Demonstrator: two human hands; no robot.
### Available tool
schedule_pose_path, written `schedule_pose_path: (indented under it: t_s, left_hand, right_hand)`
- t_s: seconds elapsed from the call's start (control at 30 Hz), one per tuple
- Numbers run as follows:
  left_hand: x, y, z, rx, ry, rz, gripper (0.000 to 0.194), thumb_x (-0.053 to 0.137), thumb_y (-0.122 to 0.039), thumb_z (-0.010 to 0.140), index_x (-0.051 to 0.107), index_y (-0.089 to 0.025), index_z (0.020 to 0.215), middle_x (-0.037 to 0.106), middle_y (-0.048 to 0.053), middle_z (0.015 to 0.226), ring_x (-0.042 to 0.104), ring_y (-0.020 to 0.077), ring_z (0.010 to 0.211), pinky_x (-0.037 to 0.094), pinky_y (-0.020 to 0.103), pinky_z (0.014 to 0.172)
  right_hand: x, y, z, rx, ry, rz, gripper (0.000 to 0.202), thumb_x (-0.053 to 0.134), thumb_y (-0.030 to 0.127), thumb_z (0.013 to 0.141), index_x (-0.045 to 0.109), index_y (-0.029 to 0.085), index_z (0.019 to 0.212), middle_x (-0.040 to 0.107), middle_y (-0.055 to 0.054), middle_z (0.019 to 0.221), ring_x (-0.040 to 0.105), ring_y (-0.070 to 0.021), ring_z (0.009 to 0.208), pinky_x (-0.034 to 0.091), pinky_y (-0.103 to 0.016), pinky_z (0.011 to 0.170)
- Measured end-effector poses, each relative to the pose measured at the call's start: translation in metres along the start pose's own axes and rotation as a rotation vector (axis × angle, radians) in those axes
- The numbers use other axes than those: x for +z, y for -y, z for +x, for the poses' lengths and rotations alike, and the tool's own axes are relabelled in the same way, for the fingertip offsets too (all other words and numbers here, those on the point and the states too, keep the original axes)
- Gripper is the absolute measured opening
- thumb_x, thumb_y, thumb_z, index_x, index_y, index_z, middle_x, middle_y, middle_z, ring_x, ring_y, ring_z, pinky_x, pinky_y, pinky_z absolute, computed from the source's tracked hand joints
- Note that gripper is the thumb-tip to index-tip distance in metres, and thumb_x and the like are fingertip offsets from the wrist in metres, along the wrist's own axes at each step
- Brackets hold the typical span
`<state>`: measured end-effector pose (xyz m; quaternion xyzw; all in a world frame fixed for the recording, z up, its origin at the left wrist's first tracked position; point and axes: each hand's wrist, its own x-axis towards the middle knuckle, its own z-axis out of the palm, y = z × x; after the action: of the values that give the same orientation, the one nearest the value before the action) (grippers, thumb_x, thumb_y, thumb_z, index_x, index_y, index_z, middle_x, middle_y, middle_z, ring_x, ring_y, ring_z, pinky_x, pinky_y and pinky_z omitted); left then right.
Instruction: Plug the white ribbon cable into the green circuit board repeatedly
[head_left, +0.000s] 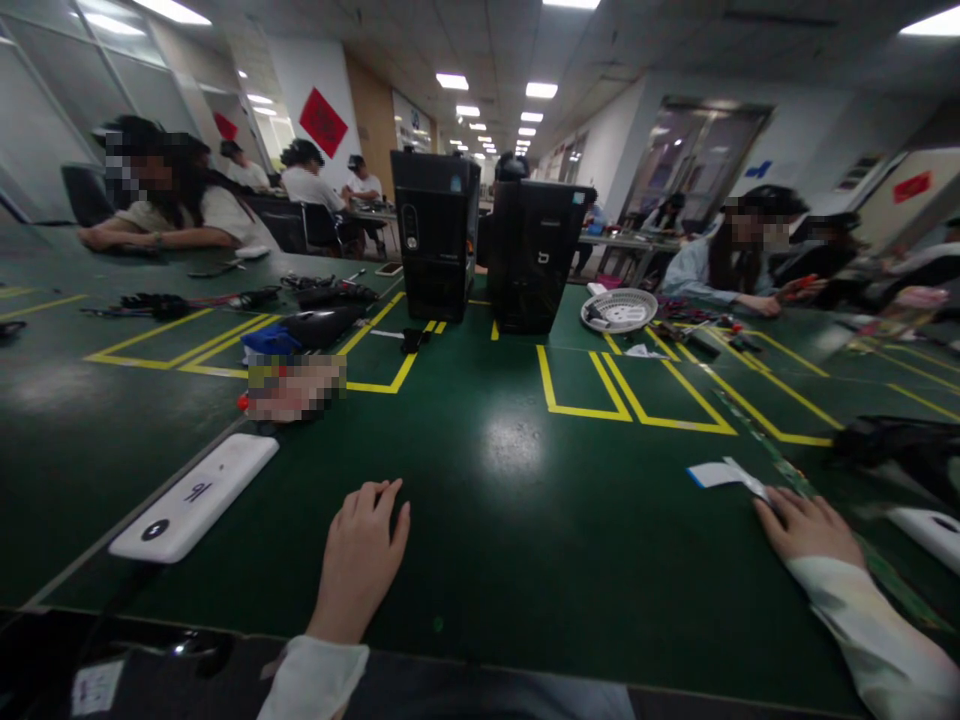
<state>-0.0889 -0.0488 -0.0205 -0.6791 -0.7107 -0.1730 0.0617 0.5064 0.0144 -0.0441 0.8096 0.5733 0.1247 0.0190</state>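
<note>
On the green tabletop my left hand lies palm down, its fingers stretched out and nothing in them. Off to the right, my right hand has its fingers curled over one end of a white flat ribbon cable. The cable's free end has a blue tip and points left. The grip itself is partly hidden under the fingers. Left of my left hand lies a white power bank with a dark round mark.
Two black computer towers stand at the back. A white basket with small parts sits right of them. Yellow tape outlines mark the table. Cables and a blue-black bundle lie left. Several people sit around.
</note>
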Motion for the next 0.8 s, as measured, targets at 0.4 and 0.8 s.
schedule_pose_path:
  t_s: [0.4,0.8]
  left_hand:
    - [0.001,0.001,0.001,-0.030,0.043,-0.046,0.047,0.032,-0.036,0.094,0.060,-0.012,0.123,0.059,0.014,0.111,0.055,0.0265,0.102,0.048,0.042,0.084]
    - [0.006,0.038,0.014,-0.066,0.065,-0.405,0.043,0.037,-0.044,0.092,0.066,-0.021,0.115,0.066,0.007,0.110,0.060,0.0229,0.105,0.048,0.041,0.093]
  right_hand:
    - [-0.036,0.161,-0.043,-0.946,-0.272,0.596,0.038,0.034,0.030,0.097,0.060,0.019,0.121,0.062,-0.013,0.126,0.058,-0.0212,0.115,0.050,-0.041,0.095]
    - [-0.091,0.352,-0.106,-1.431,-0.076,0.689,0.041,0.046,0.042,0.093,0.055,0.020,0.127,0.054,-0.012,0.135,0.050,-0.0252,0.121,0.044,-0.045,0.096]
